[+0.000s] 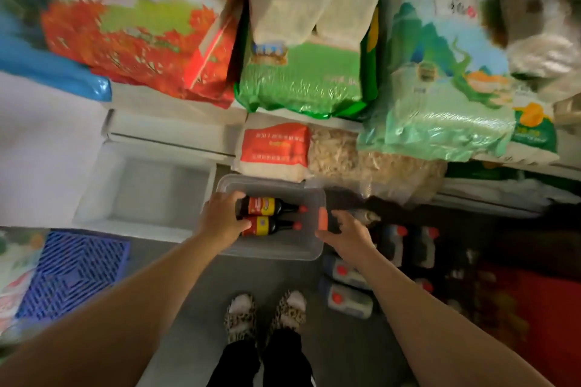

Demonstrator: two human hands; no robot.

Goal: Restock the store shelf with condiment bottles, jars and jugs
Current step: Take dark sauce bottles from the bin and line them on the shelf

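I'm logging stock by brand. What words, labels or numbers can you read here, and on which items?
None can be read.
Two bottles: red-and-yellow labels, print blurred.
Red pack: lines of pale characters, too small.
Landscape bag: dark characters, blurred.
Green bag: label smeared.

The left hand [221, 220] covers the bottoms of the 2 dark bottles [267, 215], so their ends cannot be seen. The words on their red labels are too small to read. The right hand [345, 236] hides part of the orange clip [323, 218] on the clear bin [276, 248]. The jugs [349, 295] on the floor sit in shadow, and their labels are blurry. The big bags [301, 78] on the shelf are blurry and cut off at the top edge. Both arms run off the bottom edge.
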